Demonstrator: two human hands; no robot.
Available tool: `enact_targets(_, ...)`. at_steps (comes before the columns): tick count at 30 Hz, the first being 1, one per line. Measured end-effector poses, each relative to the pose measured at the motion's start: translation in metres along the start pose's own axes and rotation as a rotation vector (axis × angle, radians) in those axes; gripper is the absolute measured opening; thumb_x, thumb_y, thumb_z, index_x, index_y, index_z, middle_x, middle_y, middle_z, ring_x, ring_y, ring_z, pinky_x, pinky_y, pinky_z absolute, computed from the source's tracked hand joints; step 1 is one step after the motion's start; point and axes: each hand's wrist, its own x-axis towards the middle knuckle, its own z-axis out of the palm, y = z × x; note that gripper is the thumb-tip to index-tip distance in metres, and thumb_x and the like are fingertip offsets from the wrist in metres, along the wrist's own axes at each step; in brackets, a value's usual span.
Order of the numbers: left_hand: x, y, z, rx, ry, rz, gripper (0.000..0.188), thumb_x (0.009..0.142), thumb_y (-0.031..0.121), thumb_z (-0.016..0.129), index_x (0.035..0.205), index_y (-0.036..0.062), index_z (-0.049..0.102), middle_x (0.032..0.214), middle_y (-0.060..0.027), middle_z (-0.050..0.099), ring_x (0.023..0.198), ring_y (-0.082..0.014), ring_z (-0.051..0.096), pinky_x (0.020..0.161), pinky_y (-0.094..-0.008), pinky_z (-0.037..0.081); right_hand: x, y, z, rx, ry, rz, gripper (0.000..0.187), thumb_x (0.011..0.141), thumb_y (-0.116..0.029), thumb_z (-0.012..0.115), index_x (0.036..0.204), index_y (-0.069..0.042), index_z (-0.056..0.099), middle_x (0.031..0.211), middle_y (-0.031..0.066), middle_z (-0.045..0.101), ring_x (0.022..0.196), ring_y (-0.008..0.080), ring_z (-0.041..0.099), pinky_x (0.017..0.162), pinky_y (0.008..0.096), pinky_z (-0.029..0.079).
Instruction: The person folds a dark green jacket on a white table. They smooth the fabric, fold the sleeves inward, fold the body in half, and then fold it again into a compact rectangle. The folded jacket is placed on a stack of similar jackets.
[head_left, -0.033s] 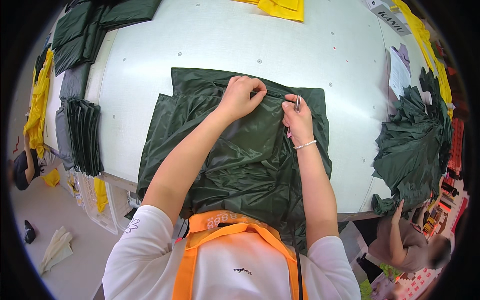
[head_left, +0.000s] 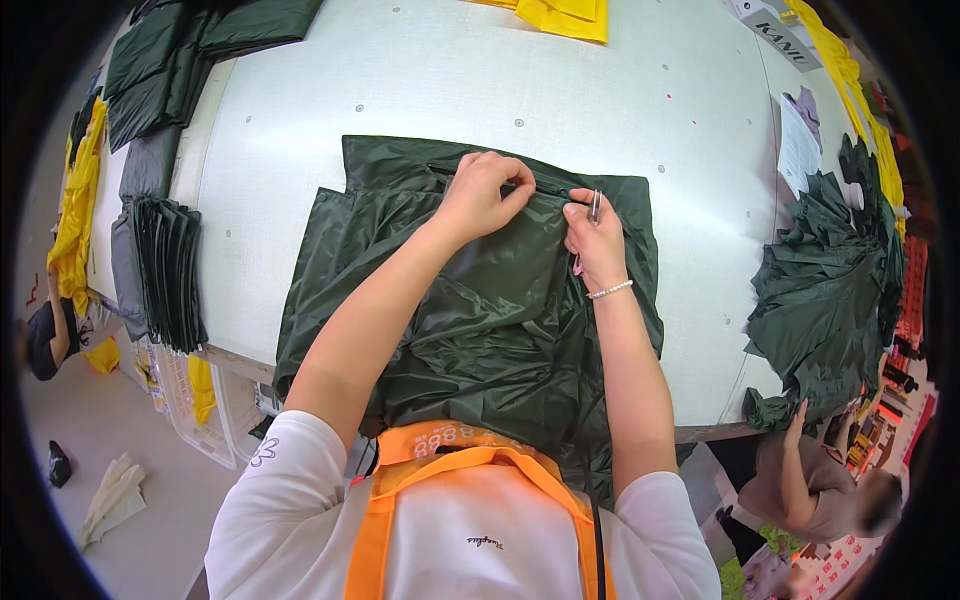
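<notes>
A dark green, shiny thin-fabric piece (head_left: pixel 480 300) lies spread and wrinkled on the white table, its near end against my orange apron. My left hand (head_left: pixel 484 196) is closed in a pinch on the fabric along a dark seam or slit near its far edge. Just right of it, my right hand (head_left: pixel 598 240) is closed around a small two-pronged metal tool (head_left: pixel 596 207), resembling thread snips. A pink bit shows below that palm. The thumb and forefinger of this hand also meet the fabric at the seam's right end.
Folded green pieces (head_left: pixel 165 275) stack at the table's left edge. A heap of green fabric (head_left: pixel 815 290) and a paper sheet (head_left: pixel 798 150) lie right. Yellow fabric (head_left: pixel 565 18) sits at the far side. A co-worker (head_left: pixel 810 480) is at the lower right.
</notes>
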Motion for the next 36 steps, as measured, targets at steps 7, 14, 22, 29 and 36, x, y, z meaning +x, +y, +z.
enact_targets(7,-0.002,-0.001,0.0,0.085,0.0,0.174,0.008,0.079,0.016,0.065,0.085,0.0121,0.068,0.075,-0.0025,0.063,0.079,-0.0198,0.058,0.085,-0.0348,0.038,0.0,0.0,0.003,-0.015,0.001,-0.012,0.02,0.089,-0.005,0.058,0.107,-0.002,0.051,0.066,-0.0032,0.048,0.045,0.0026,0.034,0.042,0.0206,0.029)
enact_targets(14,-0.004,0.002,0.005,0.118,0.054,0.038,0.007,0.08,0.015,0.063,0.086,0.0104,0.064,0.069,-0.004,0.059,0.072,-0.0215,0.058,0.086,-0.0358,0.039,0.001,0.005,0.001,0.006,0.034,0.011,0.02,0.086,-0.003,0.059,0.104,-0.003,0.052,0.068,-0.0023,0.052,0.048,0.0031,0.038,0.042,0.02,0.03)
enact_targets(22,-0.005,0.003,0.004,0.077,-0.007,0.209,0.01,0.079,0.014,0.064,0.089,0.0103,0.063,0.075,-0.004,0.062,0.075,-0.0218,0.058,0.084,-0.0354,0.039,-0.002,0.005,0.001,0.029,0.056,0.032,0.019,0.085,-0.004,0.06,0.103,-0.003,0.053,0.069,-0.0022,0.052,0.048,0.0031,0.038,0.042,0.0201,0.03)
enact_targets(29,-0.004,0.001,0.008,0.084,0.037,0.011,0.009,0.081,0.015,0.063,0.089,0.0106,0.063,0.073,-0.0041,0.061,0.075,-0.0219,0.058,0.082,-0.0353,0.04,-0.003,0.005,0.001,0.009,0.072,0.031,0.019,0.085,-0.004,0.06,0.103,-0.003,0.053,0.07,-0.0022,0.052,0.048,0.003,0.038,0.042,0.0201,0.03)
enact_targets(36,-0.004,0.004,0.003,0.043,-0.029,0.141,0.009,0.077,0.012,0.066,0.086,0.0108,0.065,0.077,-0.0034,0.062,0.077,-0.0224,0.057,0.082,-0.0346,0.041,-0.003,0.009,-0.001,0.032,0.073,0.03,0.02,0.086,-0.005,0.06,0.104,-0.003,0.052,0.07,-0.0023,0.052,0.048,0.0031,0.038,0.042,0.0201,0.03)
